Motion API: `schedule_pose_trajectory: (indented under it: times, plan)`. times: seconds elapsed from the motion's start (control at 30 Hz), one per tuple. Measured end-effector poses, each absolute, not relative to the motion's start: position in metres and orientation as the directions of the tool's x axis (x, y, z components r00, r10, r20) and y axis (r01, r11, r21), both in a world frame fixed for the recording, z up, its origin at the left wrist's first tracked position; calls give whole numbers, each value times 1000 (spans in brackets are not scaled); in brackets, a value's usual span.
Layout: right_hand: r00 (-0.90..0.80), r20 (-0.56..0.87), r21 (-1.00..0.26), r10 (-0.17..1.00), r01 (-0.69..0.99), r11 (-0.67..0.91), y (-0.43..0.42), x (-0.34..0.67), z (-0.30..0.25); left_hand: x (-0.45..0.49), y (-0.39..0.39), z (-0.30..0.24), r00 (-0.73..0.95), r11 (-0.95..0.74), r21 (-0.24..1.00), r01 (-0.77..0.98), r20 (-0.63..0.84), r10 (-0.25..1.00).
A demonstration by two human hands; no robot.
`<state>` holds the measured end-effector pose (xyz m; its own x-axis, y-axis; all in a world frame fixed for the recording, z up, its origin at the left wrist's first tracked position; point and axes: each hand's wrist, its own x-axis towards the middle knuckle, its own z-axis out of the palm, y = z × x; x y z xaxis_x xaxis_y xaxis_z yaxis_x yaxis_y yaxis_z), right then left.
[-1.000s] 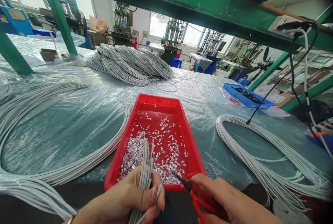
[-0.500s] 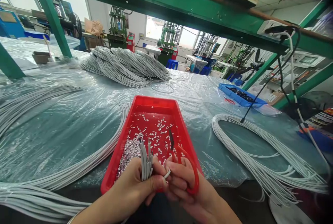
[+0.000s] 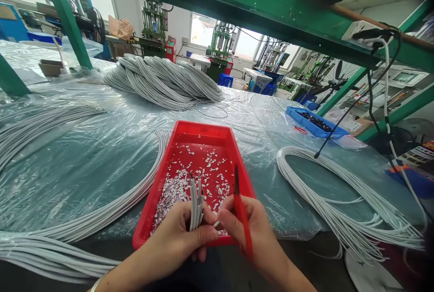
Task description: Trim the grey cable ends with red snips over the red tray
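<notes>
My left hand point(image 3: 183, 231) is closed around a small bunch of grey-white cables point(image 3: 194, 210), their dark-tipped ends pointing up. One cable end point(image 3: 216, 224) sticks out to the right from between my left thumb and finger. My right hand point(image 3: 251, 226) grips red-handled scissors point(image 3: 244, 219), blades up and seen nearly edge-on. Its thumb and forefinger pinch at that cable end, and the fingers hide the tip. Both hands are over the near end of a red tray point(image 3: 242, 161), in which many small silvery-white scraps point(image 3: 172, 192) lie, thickest on the left.
Long cable bundles point(image 3: 135, 206) curve along the left of the plastic-covered table point(image 3: 264, 120). Another coil point(image 3: 325, 192) lies at the right, beside a blue tray point(image 3: 315, 122) of black parts. A large cable pile point(image 3: 162, 82) sits behind. A green shelf beam point(image 3: 237, 7) crosses overhead.
My right hand has turned, bringing the scissors from tilted, with a handle loop showing, to nearly upright and edge-on. The cable bunch has shifted slightly right in view.
</notes>
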<state>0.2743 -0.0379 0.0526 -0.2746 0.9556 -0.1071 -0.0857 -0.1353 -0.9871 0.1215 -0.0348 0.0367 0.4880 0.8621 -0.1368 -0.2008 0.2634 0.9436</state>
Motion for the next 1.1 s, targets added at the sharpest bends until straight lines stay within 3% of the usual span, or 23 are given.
schedule_pose_trajectory:
  times: [0.13, 0.33, 0.43, 0.53, 0.7, 0.87, 1.1]
  plan:
    - [-351, -146, -975, 925, -110, -195, -35, 264, 46, 121, -34, 35, 518, 262, 918, -296, -76, 852]
    - [-60, 26, -990, 998, 139, 34, -15, 284, 61, 121, -37, 30, 415, 307, 886, -347, -149, 897]
    - [-152, 41, -954, 987, 286, 84, -6, 299, 63, 122, -38, 33, 316, 270, 897, -349, -159, 935]
    - [-273, 26, -941, 962, 317, 116, -7, 310, 62, 123, -38, 36, 240, 264, 896, -358, -185, 953]
    - [-450, -128, -894, 884, 439, 94, -32, 332, 67, 124, -36, 33, 273, 262, 878, -400, -158, 949]
    - [-481, -319, -817, 817, 577, 21, -51, 345, 77, 126, -36, 33, 262, 235, 898, -372, -141, 955]
    - [-436, -367, -727, 822, 685, 39, -55, 338, 83, 126, -39, 36, 242, 218, 932, -291, -149, 959]
